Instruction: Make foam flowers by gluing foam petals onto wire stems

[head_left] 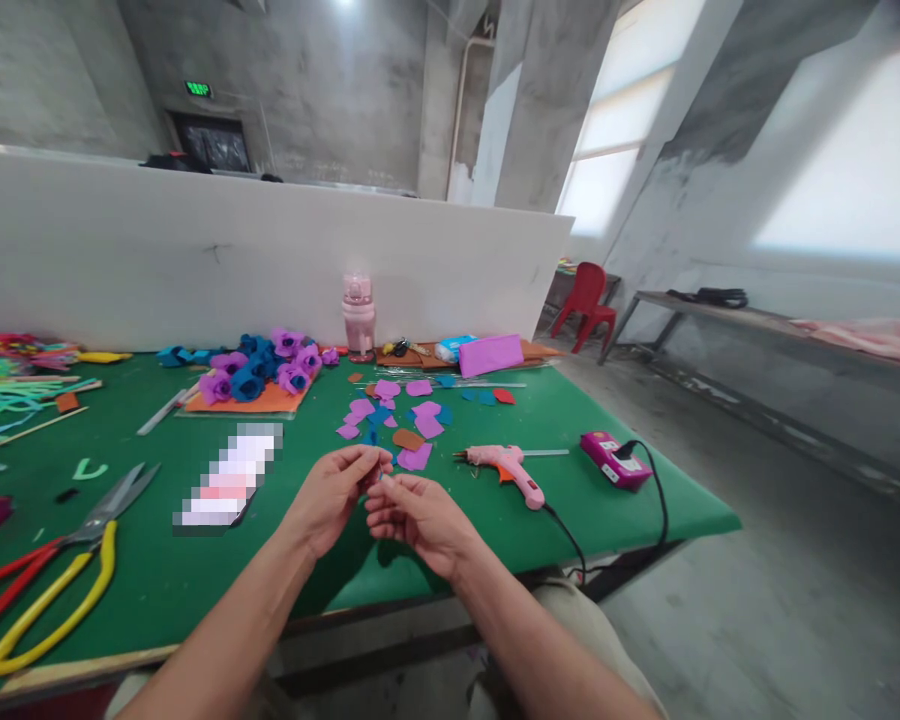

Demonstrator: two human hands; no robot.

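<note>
My left hand [339, 492] and my right hand [418, 518] meet over the front of the green table, fingertips pinched close together. Whatever lies between them is too small and too covered by the fingers to name; a speck of blue shows there. Just beyond my fingers lie cut petal pieces: a purple one [415, 458], a brown one [408, 439] and several blue ones. A pink glue gun [511, 470] rests on its side to the right of my right hand, a clear glue stick [546, 452] protruding from its back.
Purple and blue flowers [259, 368] lie on an orange sheet [249, 400]. Large scissors [94, 535] and a blurred-out phone [231, 478] are at left. A pink bottle [359, 318] stands against the white partition [270, 255]. The gun's cord hangs near a purple power block [613, 462].
</note>
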